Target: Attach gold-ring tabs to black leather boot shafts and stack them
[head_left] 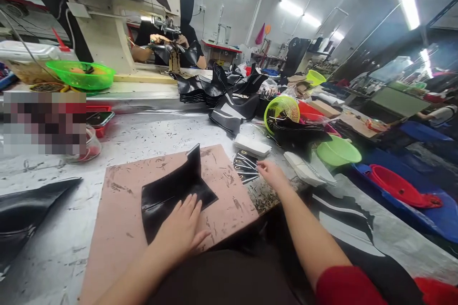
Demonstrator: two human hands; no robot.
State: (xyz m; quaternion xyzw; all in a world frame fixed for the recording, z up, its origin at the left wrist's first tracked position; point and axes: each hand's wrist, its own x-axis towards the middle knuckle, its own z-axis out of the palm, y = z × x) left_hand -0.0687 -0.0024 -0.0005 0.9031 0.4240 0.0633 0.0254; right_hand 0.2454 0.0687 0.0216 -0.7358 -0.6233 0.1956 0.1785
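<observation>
A black leather piece [175, 186] with a seam lies on the pinkish cutting board [121, 228], one end of it standing up. My left hand [184, 221] rests flat on its near part, fingers stretched out. To the right of the board, my right hand [272, 174] has thumb and fingertips pinched at the end of a small black strip with a white line. It belongs to a fanned group of such strips [245, 164], some with small gold-coloured frames. The exact grip is too small to make out fully.
White stacked pieces [252, 145] lie behind the strips, and another white stack [304, 169] is to the right. Black leather pieces [200, 89] are piled at the back. Yellow and green baskets [339, 150] stand right. A person [171, 40] works at a sewing machine [107, 24].
</observation>
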